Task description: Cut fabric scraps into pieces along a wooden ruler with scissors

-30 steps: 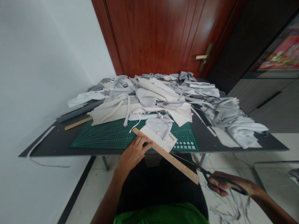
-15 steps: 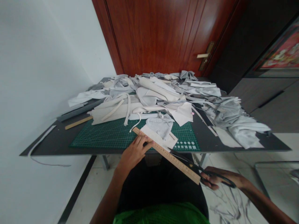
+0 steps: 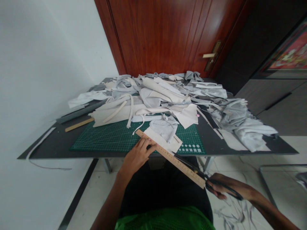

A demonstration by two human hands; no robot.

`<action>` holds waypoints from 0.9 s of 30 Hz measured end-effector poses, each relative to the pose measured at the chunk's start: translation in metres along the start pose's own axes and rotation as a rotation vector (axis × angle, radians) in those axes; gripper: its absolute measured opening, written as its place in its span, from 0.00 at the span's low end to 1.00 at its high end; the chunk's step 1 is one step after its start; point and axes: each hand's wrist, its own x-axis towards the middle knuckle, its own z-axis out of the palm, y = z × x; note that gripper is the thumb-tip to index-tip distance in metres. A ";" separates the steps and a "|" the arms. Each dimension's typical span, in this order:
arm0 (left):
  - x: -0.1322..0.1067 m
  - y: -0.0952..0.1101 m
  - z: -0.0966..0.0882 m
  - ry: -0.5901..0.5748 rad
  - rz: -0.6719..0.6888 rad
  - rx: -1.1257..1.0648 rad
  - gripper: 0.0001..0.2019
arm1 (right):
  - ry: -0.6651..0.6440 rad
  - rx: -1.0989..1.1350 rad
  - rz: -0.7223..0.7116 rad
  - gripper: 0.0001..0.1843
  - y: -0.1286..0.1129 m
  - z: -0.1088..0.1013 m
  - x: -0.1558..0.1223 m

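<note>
My left hand (image 3: pixel 140 153) presses a wooden ruler (image 3: pixel 181 166), fingers over its top and thumb along its near edge. The ruler lies slantwise across a pale fabric piece (image 3: pixel 176 145), its lower right end jutting past the table's front edge. In my right hand (image 3: pixel 224 185) are large black-handled scissors (image 3: pixel 196 172), gripped by the handles. Their blades run alongside the ruler, with the tips at the fabric's near edge. How far apart the blades are, I cannot tell. A crumpled grey cloth piece (image 3: pixel 165 127) rests on the pale fabric.
Beneath the fabric lies a green cutting mat (image 3: pixel 103 140) on a dark table (image 3: pixel 216 140). Heaps of white and grey scraps (image 3: pixel 160 91) cover the back. A wooden strip (image 3: pixel 79 124) lies left. Cloth strips (image 3: pixel 232 210) are on the floor, lower right.
The view has shifted slightly. My right hand and the scissor handles have moved a little; the left hand stays on the ruler, and the fabric looks the same.
</note>
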 end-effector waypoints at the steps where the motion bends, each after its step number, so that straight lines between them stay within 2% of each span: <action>1: 0.000 0.000 0.001 0.003 0.001 -0.005 0.40 | -0.008 -0.038 -0.006 0.36 0.000 -0.001 0.001; 9: 0.002 0.001 -0.002 0.007 -0.007 -0.008 0.42 | -0.002 -0.003 0.028 0.38 -0.010 -0.002 0.000; 14: 0.002 0.001 -0.004 0.004 -0.010 -0.020 0.42 | 0.004 0.023 0.049 0.37 -0.004 0.003 0.003; 19: 0.001 0.001 -0.003 -0.004 -0.015 -0.006 0.42 | -0.045 0.019 0.012 0.37 0.000 0.005 0.009; 27: 0.002 0.001 -0.003 -0.016 -0.018 -0.018 0.40 | 0.007 0.031 0.071 0.38 -0.009 0.002 0.003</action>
